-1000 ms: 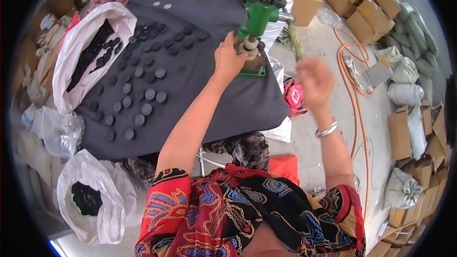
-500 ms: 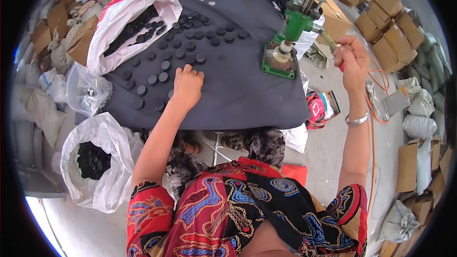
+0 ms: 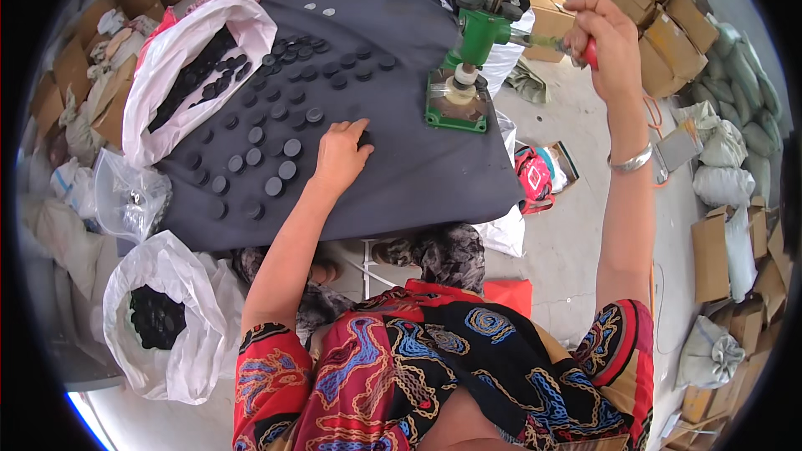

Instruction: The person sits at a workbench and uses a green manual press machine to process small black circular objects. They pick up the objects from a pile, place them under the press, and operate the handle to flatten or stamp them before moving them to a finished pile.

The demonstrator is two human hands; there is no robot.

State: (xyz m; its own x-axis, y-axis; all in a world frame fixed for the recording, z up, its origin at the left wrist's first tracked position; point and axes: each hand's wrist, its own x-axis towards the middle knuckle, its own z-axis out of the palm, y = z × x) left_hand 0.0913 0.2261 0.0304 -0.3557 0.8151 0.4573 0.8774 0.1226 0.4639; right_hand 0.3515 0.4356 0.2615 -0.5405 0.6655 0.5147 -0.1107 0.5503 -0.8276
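Note:
A green hand press [image 3: 468,75] stands at the right side of a table covered in dark grey cloth [image 3: 409,175]. My right hand [image 3: 606,38] is raised and closed around the red grip of the press's lever. My left hand [image 3: 341,154] lies palm down on the cloth, its fingers touching a small black disc [image 3: 364,139]. Several more black discs [image 3: 276,125] lie spread over the cloth to the left of that hand.
A white bag [image 3: 180,67] of black discs lies open at the table's left. Another white bag [image 3: 163,326] of dark pieces sits on the floor lower left, beside a clear bag [image 3: 125,196]. Cardboard boxes [image 3: 668,12] and sacks [image 3: 727,167] line the right side.
My left hand went from the press down to the discs on the cloth. My right hand rose and took hold of the lever's grip.

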